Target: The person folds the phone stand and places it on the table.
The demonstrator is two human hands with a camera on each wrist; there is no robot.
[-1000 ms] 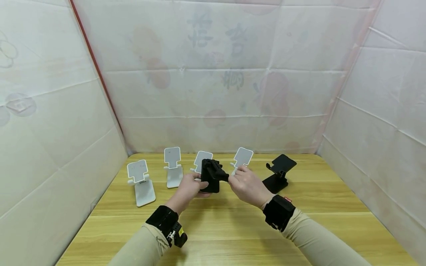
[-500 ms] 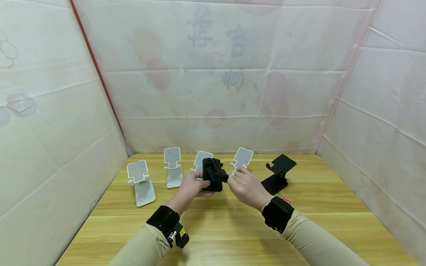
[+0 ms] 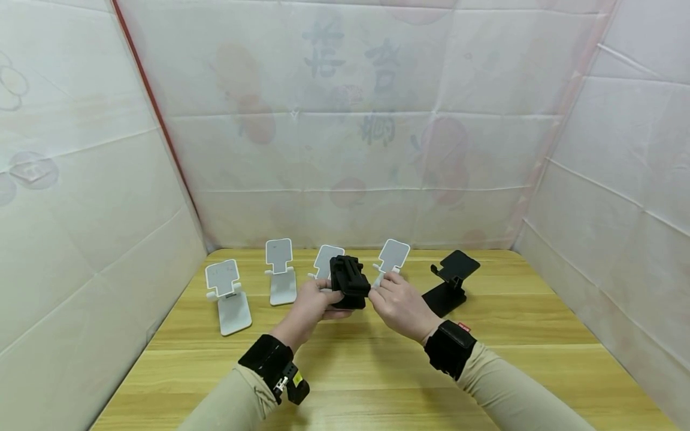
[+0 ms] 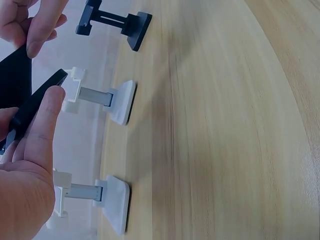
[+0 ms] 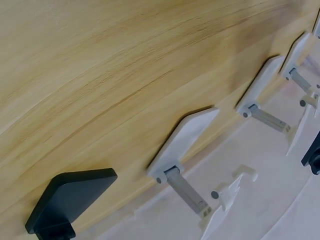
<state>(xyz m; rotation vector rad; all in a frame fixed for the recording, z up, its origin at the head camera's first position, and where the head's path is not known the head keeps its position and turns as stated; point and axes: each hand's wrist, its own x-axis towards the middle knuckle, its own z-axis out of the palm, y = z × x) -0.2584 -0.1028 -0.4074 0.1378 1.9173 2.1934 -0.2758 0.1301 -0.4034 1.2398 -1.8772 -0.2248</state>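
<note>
Both of my hands are holding a black folding phone stand (image 3: 349, 281) just above the desk (image 3: 377, 371), at about the middle of its far half. My left hand (image 3: 309, 306) is curling round its left and underside, the thumb lying along the flat black plate in the left wrist view (image 4: 30, 107). My right hand (image 3: 396, 304) is pinching its right end with thumb and fingertips; the right wrist view is not showing that hand at all.

Open room: the near half of the desk, from 4 through 8 o'clock of my hands, is bare wood. The far edge is meeting a white draped sheet (image 3: 356, 149), and the same sheeting is closing off the left and right sides.

Nothing here is serving as a container.

A row of stands is running along the far edge. Three white ones are sitting at 9 (image 3: 226, 296), 10 (image 3: 280, 270) and 1 o'clock (image 3: 392, 256); a fourth white one (image 3: 326, 262) is partly hidden behind the held stand. A second black stand (image 3: 451, 281), unfolded, is standing at 3 o'clock, near my right hand but apart from it.

Each stand is smooth, matt plastic: flat rounded base, jointed stem, notched plate. The desk is pale, straight-grained wood.
</note>
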